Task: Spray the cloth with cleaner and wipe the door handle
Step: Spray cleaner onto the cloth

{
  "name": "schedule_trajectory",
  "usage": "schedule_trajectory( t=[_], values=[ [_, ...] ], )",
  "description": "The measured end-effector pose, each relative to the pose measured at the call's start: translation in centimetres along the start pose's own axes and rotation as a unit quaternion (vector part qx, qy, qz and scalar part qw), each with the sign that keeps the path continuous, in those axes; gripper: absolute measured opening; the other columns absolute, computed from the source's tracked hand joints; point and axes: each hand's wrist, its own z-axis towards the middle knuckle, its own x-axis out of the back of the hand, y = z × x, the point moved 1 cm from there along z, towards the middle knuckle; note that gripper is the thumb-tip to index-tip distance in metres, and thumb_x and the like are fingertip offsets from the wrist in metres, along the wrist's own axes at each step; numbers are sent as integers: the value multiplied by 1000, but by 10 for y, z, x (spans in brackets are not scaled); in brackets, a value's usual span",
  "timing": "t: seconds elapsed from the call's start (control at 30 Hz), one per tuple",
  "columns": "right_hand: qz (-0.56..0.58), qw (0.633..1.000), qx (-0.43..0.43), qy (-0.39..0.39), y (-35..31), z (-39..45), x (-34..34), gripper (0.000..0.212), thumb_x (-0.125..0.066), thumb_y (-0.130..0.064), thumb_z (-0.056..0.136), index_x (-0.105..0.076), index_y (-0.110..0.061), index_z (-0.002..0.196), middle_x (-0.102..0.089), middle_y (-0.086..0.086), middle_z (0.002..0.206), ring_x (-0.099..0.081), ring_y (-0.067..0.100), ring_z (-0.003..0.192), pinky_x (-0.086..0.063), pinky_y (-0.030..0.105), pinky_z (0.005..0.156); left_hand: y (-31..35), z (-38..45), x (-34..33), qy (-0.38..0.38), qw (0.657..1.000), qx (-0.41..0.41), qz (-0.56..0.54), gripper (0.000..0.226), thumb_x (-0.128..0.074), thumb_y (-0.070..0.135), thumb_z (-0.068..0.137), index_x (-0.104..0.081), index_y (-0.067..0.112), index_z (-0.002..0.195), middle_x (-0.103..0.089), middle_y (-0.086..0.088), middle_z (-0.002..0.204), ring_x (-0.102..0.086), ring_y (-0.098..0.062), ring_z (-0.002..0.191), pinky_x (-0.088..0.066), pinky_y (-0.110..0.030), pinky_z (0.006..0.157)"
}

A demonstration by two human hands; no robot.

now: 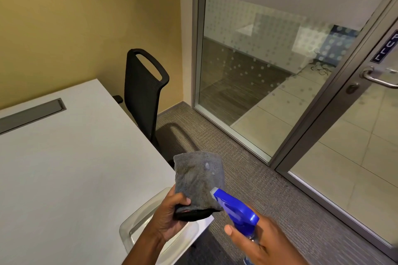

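My left hand (170, 215) holds up a folded grey cloth (199, 176) with small wet spots on its face. My right hand (262, 241) grips a spray bottle with a blue trigger head (234, 206); the nozzle points at the cloth and almost touches its lower right edge. The bottle's clear body is mostly hidden behind my right hand. The metal lever door handle (379, 78) sits on the glass door at the far right, well away from both hands, with a round lock (352, 87) just below it.
A white table (64, 167) fills the left. A black mesh chair (144, 92) stands at its far corner and a white chair back (137, 219) lies under my left hand. Grey carpet runs to the glass partition (247, 66) and the door frame (336, 101).
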Motion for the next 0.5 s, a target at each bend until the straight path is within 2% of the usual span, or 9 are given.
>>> schedule_trajectory(
  t=[0.17,0.37,0.43,0.5],
  values=[
    [-44,999,6,11,-7,-1,4,50,-58,-74,75,-54,-49,119,-56,-14,59,-47,1,51,-35,12,54,1,3,2,6,1000,2,13,78,-67,-7,45,-59,1,122,-73,-24,108,-75,-37,94,-63,-45,72],
    [-49,999,-8,12,-6,2,4,26,-67,-44,86,-62,-39,111,-59,-9,59,-52,1,53,-39,14,54,2,4,6,-8,1000,-7,11,65,-67,-6,47,-72,5,111,-74,-23,106,-75,-36,92,-62,-44,71],
    [-50,999,-16,14,-4,3,2,25,-66,-46,85,-62,-38,108,-58,-10,57,-53,2,53,-40,15,53,2,4,8,-7,1000,-10,13,58,-67,-5,47,-78,7,102,-74,-22,106,-76,-36,92,-62,-43,72],
    [-46,999,-13,20,-5,4,0,35,-64,-56,80,-63,-36,108,-58,-11,56,-52,2,51,-38,13,52,4,4,9,-1,1000,-13,8,58,-66,-6,48,-78,6,103,-74,-23,108,-75,-36,94,-62,-44,73]
  ],
)
